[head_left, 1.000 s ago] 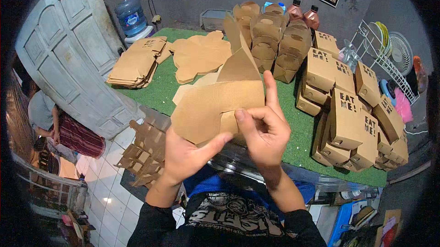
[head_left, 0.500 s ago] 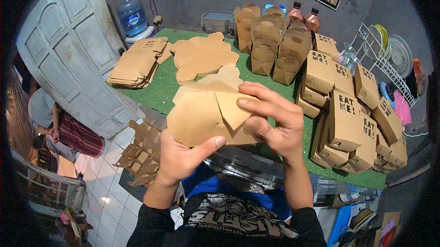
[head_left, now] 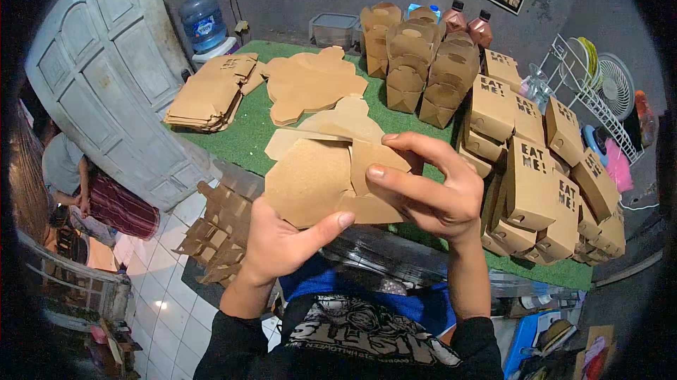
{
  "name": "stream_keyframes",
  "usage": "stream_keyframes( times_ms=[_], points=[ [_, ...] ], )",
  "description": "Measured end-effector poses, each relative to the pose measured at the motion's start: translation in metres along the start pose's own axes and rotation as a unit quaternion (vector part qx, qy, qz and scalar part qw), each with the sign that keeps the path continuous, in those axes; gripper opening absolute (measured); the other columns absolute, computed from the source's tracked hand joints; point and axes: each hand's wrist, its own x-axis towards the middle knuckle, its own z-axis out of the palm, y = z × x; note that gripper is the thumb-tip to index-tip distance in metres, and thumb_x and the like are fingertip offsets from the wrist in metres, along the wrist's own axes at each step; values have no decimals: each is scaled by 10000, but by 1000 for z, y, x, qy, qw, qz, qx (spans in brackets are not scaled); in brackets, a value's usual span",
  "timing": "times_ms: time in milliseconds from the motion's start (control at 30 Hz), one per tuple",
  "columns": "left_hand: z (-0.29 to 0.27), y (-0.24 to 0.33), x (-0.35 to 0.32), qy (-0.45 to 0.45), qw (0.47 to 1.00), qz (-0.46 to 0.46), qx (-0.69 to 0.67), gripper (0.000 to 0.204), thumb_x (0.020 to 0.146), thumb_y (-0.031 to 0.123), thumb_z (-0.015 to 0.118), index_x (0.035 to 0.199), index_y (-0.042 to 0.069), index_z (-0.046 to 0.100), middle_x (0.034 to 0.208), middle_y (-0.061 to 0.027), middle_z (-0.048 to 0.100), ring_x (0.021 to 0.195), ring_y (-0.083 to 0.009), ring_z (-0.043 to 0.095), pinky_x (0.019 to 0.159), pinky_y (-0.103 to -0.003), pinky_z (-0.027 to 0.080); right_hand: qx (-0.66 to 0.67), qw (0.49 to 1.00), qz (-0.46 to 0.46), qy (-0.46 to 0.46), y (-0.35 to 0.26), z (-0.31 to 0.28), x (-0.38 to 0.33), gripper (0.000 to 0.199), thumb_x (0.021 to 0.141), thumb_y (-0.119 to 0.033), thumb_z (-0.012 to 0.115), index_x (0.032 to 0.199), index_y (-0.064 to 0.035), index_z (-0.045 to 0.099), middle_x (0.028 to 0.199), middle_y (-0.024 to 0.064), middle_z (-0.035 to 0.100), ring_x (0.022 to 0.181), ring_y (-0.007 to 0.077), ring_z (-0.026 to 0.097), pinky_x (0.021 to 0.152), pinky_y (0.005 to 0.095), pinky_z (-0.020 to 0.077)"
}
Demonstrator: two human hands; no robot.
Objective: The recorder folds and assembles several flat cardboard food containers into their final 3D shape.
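Note:
Above the near edge of the green table, a partly folded brown cardboard box [head_left: 307, 179] is held between my two hands. My left hand [head_left: 282, 242] grips its lower left, with the thumb lying along the front bottom edge and the other fingers hidden behind the card. At the box's right side, my right hand [head_left: 441, 186] is closed on a folded flap, its index and middle fingers pressing from the front. A slit shows between this flap and the left panel. Behind the box lie flat brown box blanks [head_left: 317, 84] with rounded lobes.
Folded-flat boxes [head_left: 211, 94] are stacked at the table's far left. Open boxes with handles [head_left: 409, 63] stand nested at the back, before copper-coloured bottles [head_left: 479, 31]. Closed boxes [head_left: 532, 175] pile up on the right beside a dish rack [head_left: 596, 108]. Another person [head_left: 67, 168] sits at far left.
My right hand has pushed the flap inward and its fingers have shifted right and slightly down. The box has turned a little, and its flap now sits flatter against the side.

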Motion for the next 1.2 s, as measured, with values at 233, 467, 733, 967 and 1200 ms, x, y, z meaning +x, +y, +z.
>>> stream_keyframes(
  times_ms=[233,467,733,967,1200],
  points=[
    [-1,3,1,26,999,12,46,446,724,7,759,1132,-47,589,1035,-115,671,925,-175,641,830,-313,511,0,1000,1,-32,-8,-1,1,328,702,-164,754,1029,-151,734,1145,157,611,1017,326,630,878,419,516],
    [5,-22,8,20,996,59,62,329,804,-1,684,1118,-48,599,1088,-111,654,994,-158,611,873,-298,478,-118,986,119,-20,-33,43,-22,482,814,-249,691,1219,-2,604,1373,238,465,1279,421,437,1067,612,246],
    [-8,-69,-12,-86,992,74,45,706,815,135,683,1421,23,337,1432,-148,395,1286,-238,425,1063,-374,339,425,828,277,237,-58,67,-20,520,913,-378,610,1117,36,369,1470,394,142,1390,420,227,1124,441,218],
    [16,-86,-7,3,980,118,158,763,838,209,662,1465,47,260,1481,-148,324,1342,-262,360,1098,-392,294,173,950,257,-42,-43,62,-22,737,926,-361,516,1457,56,219,1507,308,187,1425,363,185,1123,387,208],
    [5,-106,-2,3,997,29,76,726,858,295,632,1459,61,298,1479,-150,325,1361,-290,332,1109,-410,279,164,954,244,-59,-44,77,-30,712,969,-372,419,1438,116,198,1495,326,195,1405,361,248,1113,356,229]
  ],
)
